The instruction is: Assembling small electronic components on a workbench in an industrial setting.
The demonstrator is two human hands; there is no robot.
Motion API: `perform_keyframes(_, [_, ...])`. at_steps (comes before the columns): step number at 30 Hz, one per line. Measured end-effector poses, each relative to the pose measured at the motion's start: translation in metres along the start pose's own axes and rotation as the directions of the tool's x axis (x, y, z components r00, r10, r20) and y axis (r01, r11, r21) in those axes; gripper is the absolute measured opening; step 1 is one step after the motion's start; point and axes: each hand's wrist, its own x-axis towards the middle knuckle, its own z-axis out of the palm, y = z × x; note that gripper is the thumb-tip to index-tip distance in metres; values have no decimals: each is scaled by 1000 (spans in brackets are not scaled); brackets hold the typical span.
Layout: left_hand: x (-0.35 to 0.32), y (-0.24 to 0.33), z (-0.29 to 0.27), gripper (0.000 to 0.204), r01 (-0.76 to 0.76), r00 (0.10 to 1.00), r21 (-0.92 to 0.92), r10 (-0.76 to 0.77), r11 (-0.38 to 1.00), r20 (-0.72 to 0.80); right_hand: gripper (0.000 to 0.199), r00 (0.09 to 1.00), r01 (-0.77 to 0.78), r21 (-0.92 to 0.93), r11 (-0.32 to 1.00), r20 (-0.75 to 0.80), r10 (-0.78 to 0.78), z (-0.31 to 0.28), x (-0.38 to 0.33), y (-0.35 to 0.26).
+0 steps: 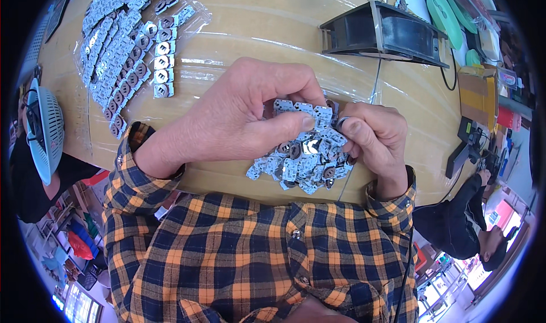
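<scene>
The left hand (244,115) pinches a board strip (304,111) and the right hand (380,132) a small round part (342,122), above a loose heap (307,166) apparently remaining, while seemingly finished rows (163,62) lie left on the bench (250,15).

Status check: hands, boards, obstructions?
Left hand pinches circuit boards; right hand curled beside them, grip unclear. Board pile beneath. Black device apart from both hands.

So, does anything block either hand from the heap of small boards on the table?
Nothing visible does. The left hand grips a few boards at the far edge of the heap, and the right hand is by its right side. The black device stands farther off, out of the way.
</scene>
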Motion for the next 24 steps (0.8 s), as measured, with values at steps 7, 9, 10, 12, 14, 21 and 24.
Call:
perform_keyframes(7, [-1,2,3,11,89,996,-5,-89,996,-5,25,991,121,-186,975,77,-108,-2,5,1])
perform_keyframes(9, [-1,2,1,12,121,993,-33,-121,992,-15,24,992,122,-155,980,36,-117,1,4,5])
perform_keyframes(10, [-2,1,1,12,153,987,-88,-156,984,-25,23,992,126,-123,984,1,-127,3,3,6])
perform_keyframes(12, [-4,-1,2,12,186,981,-142,-192,972,-33,21,990,138,-132,982,-14,-141,8,5,5])
perform_keyframes(14, [-4,-6,7,12,71,996,-105,-76,992,-52,19,988,145,-144,979,-27,-150,10,4,3])
perform_keyframes(21, [-5,-9,0,12,4,1000,9,-4,1000,-16,14,984,164,-187,969,-32,-173,14,5,4])
perform_keyframes(24, [-6,-8,-4,11,-39,999,25,39,999,19,13,982,188,-191,963,4,-191,13,6,5])
